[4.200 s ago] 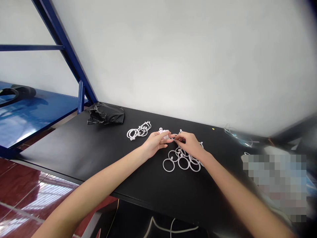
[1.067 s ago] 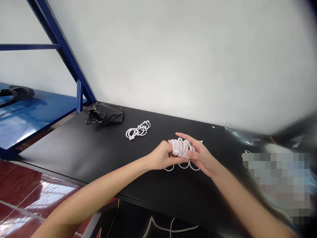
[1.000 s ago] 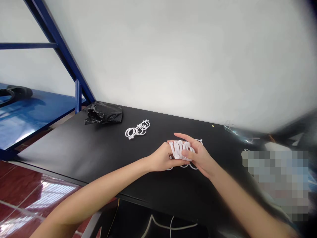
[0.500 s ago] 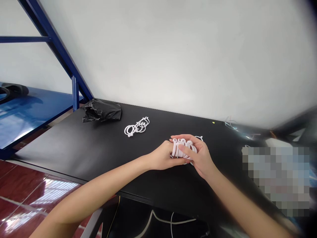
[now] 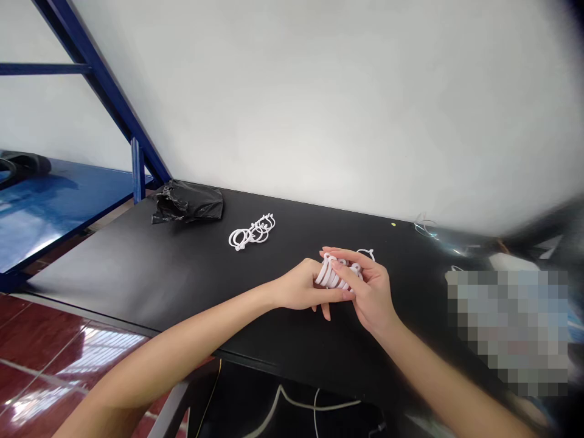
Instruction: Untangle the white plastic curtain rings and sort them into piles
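Observation:
A bunch of white curtain rings [image 5: 327,277], thin plastic hoops with small eyelets, is held between my two hands above the black table [image 5: 182,280]. My left hand [image 5: 296,287] is closed about the bunch from the left, its thumb stretched along the lower side and fingertips showing underneath. From the right, my right hand [image 5: 375,286] grips the same rings, with its thumb on top and fingers along the far side. Part of another white ring [image 5: 366,251] shows behind my right fingers. Farther left, several loose white rings [image 5: 249,236] lie in a cluster on the table.
A crumpled black plastic bag [image 5: 196,202] lies at the table's back left. Clear plastic [image 5: 426,228] and a blurred-out item [image 5: 511,328] are on the right. A blue metal frame [image 5: 109,100] rises at left, and pale cables [image 5: 314,406] hang below the front edge.
The held rings have tilted and shifted slightly within my hands. Fingers of my left hand now show below the bunch. The loose rings and the bag have stayed in place.

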The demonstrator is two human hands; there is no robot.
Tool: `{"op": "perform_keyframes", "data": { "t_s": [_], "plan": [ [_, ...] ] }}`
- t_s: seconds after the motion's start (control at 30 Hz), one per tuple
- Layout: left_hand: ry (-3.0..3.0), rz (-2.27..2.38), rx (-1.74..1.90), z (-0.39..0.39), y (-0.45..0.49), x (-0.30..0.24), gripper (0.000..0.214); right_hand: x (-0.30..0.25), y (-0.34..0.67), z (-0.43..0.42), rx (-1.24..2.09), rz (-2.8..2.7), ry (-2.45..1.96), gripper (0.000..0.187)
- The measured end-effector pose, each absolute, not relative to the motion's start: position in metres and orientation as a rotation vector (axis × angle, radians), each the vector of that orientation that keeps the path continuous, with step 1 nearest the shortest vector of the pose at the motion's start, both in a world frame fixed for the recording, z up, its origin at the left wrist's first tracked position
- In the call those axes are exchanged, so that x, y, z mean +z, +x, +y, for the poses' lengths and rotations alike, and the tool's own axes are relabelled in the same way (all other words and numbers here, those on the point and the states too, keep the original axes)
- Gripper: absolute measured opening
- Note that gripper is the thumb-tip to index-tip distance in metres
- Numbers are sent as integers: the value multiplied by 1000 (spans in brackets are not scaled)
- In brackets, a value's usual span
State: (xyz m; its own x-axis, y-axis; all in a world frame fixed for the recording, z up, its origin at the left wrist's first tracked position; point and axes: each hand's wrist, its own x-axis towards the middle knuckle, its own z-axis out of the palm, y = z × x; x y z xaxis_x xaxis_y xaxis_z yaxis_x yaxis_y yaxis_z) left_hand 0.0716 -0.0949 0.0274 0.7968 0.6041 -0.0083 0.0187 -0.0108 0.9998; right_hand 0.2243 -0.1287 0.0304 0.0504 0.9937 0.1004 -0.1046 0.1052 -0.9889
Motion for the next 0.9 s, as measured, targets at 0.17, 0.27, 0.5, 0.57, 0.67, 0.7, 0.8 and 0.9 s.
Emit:
{"op": "perform_keyframes", "data": {
  "t_s": [0.17, 0.27, 0.5, 0.57, 0.67, 0.7, 0.8, 0.9],
  "plan": [
    [1483, 485, 515, -93, 73, 27, 30, 34, 223, -128, 1146, -1121, -1082, 15],
    [1417, 444, 543, -90, 70, 30, 29, 40, 234, -123, 1346, -1149, -1042, 29],
    [1159, 306, 462, -79, 58, 35, 29, 50, 266, -114, 1805, -1323, -873, 70],
    [1095, 276, 440, -79, 57, 35, 29, 48, 265, -113, 1840, -1316, -891, 55],
    [1031, 226, 388, -80, 59, 35, 31, 41, 257, -114, 1894, -1265, -880, 40],
    [1015, 213, 374, -81, 60, 36, 32, 39, 254, -115, 1922, -1254, -836, 41],
    [1004, 198, 370, -82, 61, 36, 32, 34, 246, -118, 1979, -1224, -698, 44],
    [1049, 273, 408, -83, 63, 36, 29, 33, 242, -120, 1942, -1178, -758, 45]
  ]
}}
